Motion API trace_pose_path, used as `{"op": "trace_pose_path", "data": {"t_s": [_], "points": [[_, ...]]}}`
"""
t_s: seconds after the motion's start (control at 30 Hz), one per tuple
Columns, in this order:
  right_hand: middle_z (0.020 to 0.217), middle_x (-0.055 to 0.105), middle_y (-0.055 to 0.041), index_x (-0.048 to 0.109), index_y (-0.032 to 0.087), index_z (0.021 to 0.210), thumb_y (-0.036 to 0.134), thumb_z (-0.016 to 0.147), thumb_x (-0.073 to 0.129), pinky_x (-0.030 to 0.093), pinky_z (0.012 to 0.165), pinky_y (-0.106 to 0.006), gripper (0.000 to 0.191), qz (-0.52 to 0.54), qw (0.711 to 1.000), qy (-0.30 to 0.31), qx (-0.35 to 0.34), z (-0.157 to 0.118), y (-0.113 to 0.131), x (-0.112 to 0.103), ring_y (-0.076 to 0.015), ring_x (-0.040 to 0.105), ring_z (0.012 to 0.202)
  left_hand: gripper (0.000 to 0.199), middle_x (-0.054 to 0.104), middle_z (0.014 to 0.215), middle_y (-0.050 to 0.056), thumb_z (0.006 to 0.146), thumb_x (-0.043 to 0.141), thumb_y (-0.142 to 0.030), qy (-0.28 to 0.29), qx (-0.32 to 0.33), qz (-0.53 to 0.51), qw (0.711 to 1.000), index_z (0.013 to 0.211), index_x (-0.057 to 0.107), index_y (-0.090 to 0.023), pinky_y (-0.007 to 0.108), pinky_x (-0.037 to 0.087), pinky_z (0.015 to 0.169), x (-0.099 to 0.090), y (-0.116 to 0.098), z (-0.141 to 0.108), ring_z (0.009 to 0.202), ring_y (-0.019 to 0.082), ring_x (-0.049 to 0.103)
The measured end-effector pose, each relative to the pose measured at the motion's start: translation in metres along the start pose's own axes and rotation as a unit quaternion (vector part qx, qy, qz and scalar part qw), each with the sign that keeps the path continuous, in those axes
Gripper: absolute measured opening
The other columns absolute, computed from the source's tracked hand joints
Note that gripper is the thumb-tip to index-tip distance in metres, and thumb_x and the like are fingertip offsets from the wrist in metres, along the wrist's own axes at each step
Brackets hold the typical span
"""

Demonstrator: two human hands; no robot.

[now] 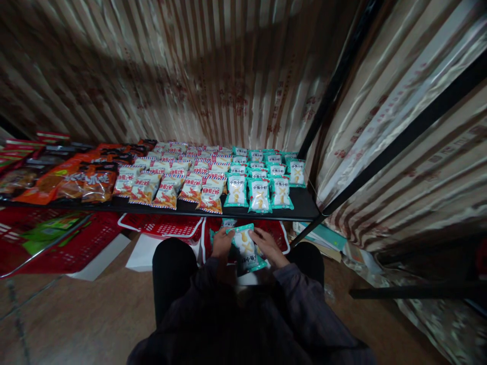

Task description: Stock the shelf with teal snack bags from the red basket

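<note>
Between my hands is a teal and white snack bag (245, 243), its printing upside down to me. My left hand (222, 243) grips its left side, fingers closed on the edge. On the other side my right hand (268, 244) pinches the bag near its upper right. Just beyond, a red basket (283, 237) sits under the shelf, partly hidden by my hands, with another teal bag (229, 222) showing in it. Rows of matching teal snack bags (259, 195) stand at the right part of the black shelf (304, 203).
Red-and-white snack bags (167, 191) and orange-black bags (99, 182) fill the shelf leftward. Below are more red baskets (163, 225) and a white box (142, 253). A black frame post (331, 96) rises at the right, before a striped curtain (228, 76). Papers (327, 238) lie right.
</note>
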State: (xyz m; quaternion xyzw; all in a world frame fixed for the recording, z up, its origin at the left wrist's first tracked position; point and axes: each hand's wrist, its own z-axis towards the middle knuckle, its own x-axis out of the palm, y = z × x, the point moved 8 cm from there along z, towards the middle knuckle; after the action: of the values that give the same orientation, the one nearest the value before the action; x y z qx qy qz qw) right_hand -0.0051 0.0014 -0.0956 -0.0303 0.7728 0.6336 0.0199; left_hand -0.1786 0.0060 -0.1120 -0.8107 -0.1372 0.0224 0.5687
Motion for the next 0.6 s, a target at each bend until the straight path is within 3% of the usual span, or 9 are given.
{"op": "trace_pose_path", "data": {"t_s": [0.1,0.3,0.6], "points": [[0.076,0.072,-0.0016,0.069,0.017,0.081,0.056,0.064,0.073,0.051,0.066,-0.026,0.043,0.093,0.995,0.013,0.016,-0.004,0.002,0.002,-0.0173,0.066,0.074,0.018,0.061,0.057,-0.003,0.061,0.07,-0.03,0.025,-0.004,-0.008,1.0,0.069,0.06,-0.018,0.023,0.044,0.053,0.011,-0.01,-0.004,0.052,0.012,0.055],[0.069,0.071,-0.0002,0.067,0.017,0.076,0.052,0.054,0.081,0.047,0.054,-0.022,0.044,0.203,0.975,-0.035,0.083,-0.009,0.002,-0.006,-0.0145,0.066,0.061,0.021,0.064,0.059,-0.004,0.058,0.072,-0.03,0.055,-0.002,-0.021,0.998,0.072,0.061,-0.018,0.023,0.045,0.055,0.026,-0.025,-0.009,0.056,0.012,0.058],[0.075,0.074,-0.0033,0.069,0.016,0.081,0.047,0.052,0.083,0.052,0.065,-0.029,0.044,0.26,0.961,-0.076,0.05,-0.009,0.011,-0.02,-0.0204,0.069,0.073,0.032,0.068,0.071,0.001,0.063,0.07,-0.046,0.119,-0.025,-0.054,0.991,0.076,0.061,-0.018,0.028,0.049,0.065,0.048,-0.036,-0.022,0.072,0.019,0.065]]}}
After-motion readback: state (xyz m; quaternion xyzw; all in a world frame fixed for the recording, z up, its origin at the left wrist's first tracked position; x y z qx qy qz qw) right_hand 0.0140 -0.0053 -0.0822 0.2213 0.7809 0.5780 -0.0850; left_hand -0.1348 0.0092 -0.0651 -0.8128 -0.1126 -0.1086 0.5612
